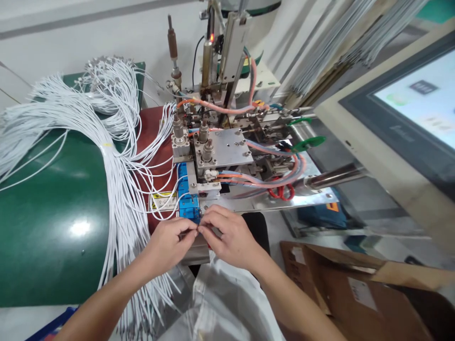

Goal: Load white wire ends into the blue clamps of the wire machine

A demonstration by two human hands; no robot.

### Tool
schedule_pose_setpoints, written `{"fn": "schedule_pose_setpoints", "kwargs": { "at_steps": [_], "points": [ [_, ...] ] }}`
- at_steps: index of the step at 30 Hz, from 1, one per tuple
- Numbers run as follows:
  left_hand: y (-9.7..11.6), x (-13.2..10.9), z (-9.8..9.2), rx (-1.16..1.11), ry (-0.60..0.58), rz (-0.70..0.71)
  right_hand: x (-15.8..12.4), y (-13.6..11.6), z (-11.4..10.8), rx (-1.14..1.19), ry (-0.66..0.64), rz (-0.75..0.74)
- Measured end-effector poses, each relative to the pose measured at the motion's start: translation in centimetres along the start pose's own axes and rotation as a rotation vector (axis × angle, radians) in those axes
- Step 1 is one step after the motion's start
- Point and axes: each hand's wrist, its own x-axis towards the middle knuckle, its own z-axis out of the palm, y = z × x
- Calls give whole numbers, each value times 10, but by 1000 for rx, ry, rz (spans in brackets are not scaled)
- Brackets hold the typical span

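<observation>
My left hand (169,241) and my right hand (227,234) meet fingertip to fingertip just below the blue fixture (187,201) at the front of a small metal machine (220,151). Both pinch something small between thumb and fingers, probably the end of a thin white wire; it is too small to make out. A large bundle of white wires (117,189) drapes over the green table (53,227) to the left and hangs down past my left forearm.
Orange and blue hoses (263,177) run across the machine. A touchscreen panel (419,104) stands at right. An open cardboard box (355,289) sits low at right. A clear plastic bag (220,303) lies under my arms. A yellow warning label (163,201) is beside the fixture.
</observation>
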Motion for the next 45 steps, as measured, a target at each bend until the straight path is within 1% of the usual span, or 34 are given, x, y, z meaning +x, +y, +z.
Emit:
{"fn": "schedule_pose_setpoints", "kwargs": {
  "at_steps": [1, 4, 6, 9, 11, 13, 16, 18, 20, 23, 25, 26, 29, 31, 32, 36, 42, 45],
  "points": [
    [-1, -1, 1, -20, 34, -19, 0, 0, 2, 12, 38, 20],
    [-6, -4, 10, -142, 197, -87, -2, -2, 15, 129, 249, 119],
    [-9, -5, 16, -210, 239, -106, -4, -1, 25, 185, 328, 132],
    [-12, -6, 20, -257, 242, -127, -7, 1, 30, 230, 324, 152],
    [-12, -5, 20, -269, 238, -148, -8, 4, 29, 259, 317, 202],
    [-11, -4, 19, -276, 232, -162, -8, 6, 27, 302, 340, 255],
    [-10, -3, 19, -306, 235, -158, -7, 9, 27, 349, 347, 294],
    [-9, -2, 20, -339, 235, -160, -8, 8, 28, 318, 339, 292],
    [-8, -1, 21, -364, 228, -173, -9, 7, 29, 239, 355, 281],
    [-8, -1, 17, -315, 198, -184, -9, 7, 29, 102, 387, 244],
    [-9, 0, 10, -161, 175, -148, -9, 10, 27, 34, 378, 242],
    [-11, 0, 6, -59, 162, -105, -9, 13, 27, 12, 362, 256],
    [-18, 1, -5, 208, 123, 73, -9, 21, 26, -28, 284, 328],
    [-24, 3, -8, 289, 130, 155, -10, 25, 28, -44, 239, 363],
    [-26, 4, -8, 312, 139, 171, -11, 27, 29, -50, 226, 374],
    [-30, 8, -5, 356, 140, 133, -10, 30, 31, -69, 201, 387],
    [-23, 13, -2, 417, 112, 48, -5, 36, 30, -73, 117, 437],
    [-21, 13, -2, 444, 103, 44, -4, 39, 27, -61, 83, 415]
  ]
}}
